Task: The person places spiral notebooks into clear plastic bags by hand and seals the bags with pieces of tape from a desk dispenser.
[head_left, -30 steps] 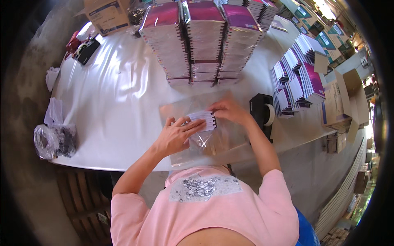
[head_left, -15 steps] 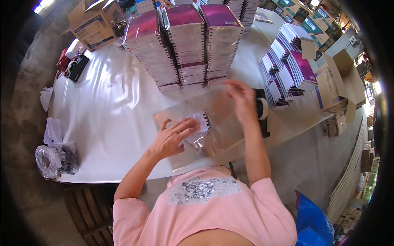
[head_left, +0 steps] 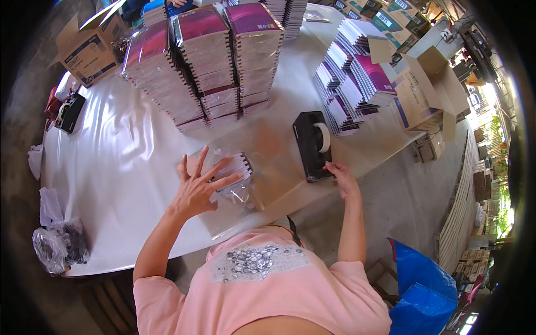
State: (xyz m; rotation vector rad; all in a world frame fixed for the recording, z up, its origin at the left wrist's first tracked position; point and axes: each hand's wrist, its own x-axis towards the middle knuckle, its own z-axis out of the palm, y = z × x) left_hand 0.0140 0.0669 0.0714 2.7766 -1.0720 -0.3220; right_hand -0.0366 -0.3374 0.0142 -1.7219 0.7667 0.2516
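My left hand point(head_left: 196, 187) is open, its fingers spread over a small spiral-bound pad or stack point(head_left: 237, 169) with a white top. Clear plastic film point(head_left: 240, 195) lies loosely around the stack, with a wide sheet of it spread on the table. To the right stands a black tape dispenser point(head_left: 306, 146) with a roll of tape point(head_left: 322, 137) in it. At the dispenser's near end my right hand point(head_left: 345, 178) is closed in a pinch, thumb and forefinger together. Whatever is between those fingertips is too small to make out.
Tall stacks of purple-covered spiral notebooks point(head_left: 204, 61) rise behind the film. More notebooks point(head_left: 354, 78) are piled at the right beside an open carton point(head_left: 419, 92). A second dispenser point(head_left: 70, 111) and a plastic-wrapped bundle point(head_left: 61, 245) sit along the left edge. Another person's hand point(head_left: 177, 3) shows at the back.
My right hand has come down and back toward me, from above the film to the dispenser's near end. My left hand's fingers have lifted and spread. The whole view has shifted.
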